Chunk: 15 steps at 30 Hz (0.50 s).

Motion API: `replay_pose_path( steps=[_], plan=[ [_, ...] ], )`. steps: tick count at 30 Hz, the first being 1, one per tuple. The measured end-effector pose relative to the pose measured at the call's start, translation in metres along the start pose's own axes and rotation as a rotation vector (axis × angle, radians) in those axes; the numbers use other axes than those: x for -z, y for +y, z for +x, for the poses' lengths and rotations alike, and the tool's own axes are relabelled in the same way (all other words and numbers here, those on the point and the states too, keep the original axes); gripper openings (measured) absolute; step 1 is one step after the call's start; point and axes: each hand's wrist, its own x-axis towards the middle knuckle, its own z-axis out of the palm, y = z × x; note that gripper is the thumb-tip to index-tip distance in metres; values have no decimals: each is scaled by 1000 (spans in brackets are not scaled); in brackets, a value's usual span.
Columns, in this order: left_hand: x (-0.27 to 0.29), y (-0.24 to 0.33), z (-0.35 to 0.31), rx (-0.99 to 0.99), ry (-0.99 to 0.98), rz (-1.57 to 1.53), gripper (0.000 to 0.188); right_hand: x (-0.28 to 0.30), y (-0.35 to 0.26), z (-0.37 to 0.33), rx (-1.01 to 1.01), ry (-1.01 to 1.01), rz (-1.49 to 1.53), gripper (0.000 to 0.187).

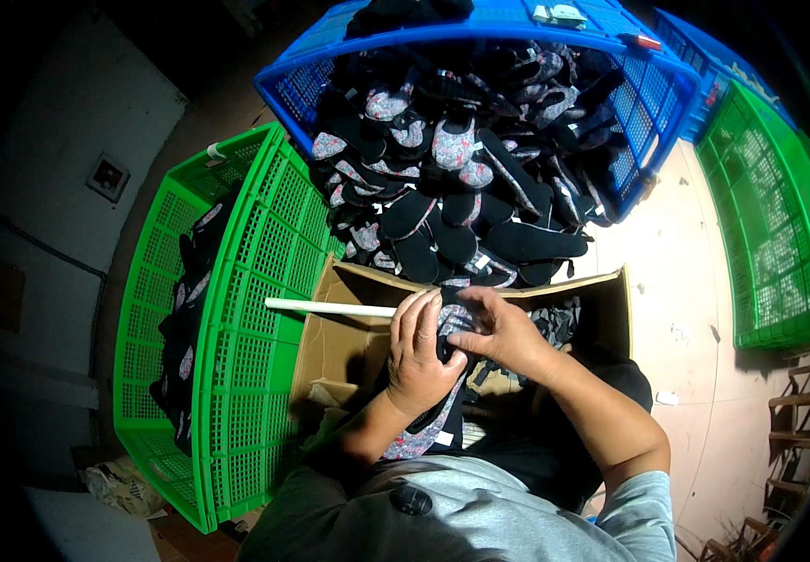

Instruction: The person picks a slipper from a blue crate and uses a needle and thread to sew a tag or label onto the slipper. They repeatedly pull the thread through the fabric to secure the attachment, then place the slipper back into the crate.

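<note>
In front of my body, both hands are on a cloth shoe (454, 320) with a grey-and-pink floral upper and dark edges. My left hand (416, 354) wraps its left side, fingers bent over it. From under those fingers a white stick (330, 306) juts out to the left; its other end is hidden. My right hand (510, 335) grips the shoe's right side, thumb on the upper and index finger curved above it. Another floral cloth shoe (414, 444) lies just below, against my lap, partly covered by my left hand and forearm.
Beneath my hands stands an open cardboard box (316, 347) with dark scraps inside. Beyond it, a tipped blue crate (653, 122) spills a heap of cloth shoes (461, 201). A green crate (264, 281) with shoes stands left, another green crate (770, 225) far right. Wooden rungs (798, 400) are at lower right.
</note>
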Motion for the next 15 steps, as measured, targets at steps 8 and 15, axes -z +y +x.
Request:
replay_pose_path(
  steps=[8,15],
  plan=[
    [0,0,0,-6,12,0,92,19,-4,11,-175,116,10,55],
    [-3,-2,-2,-2,8,-15,91,4,-4,2,-97,-33,9,55]
  ],
)
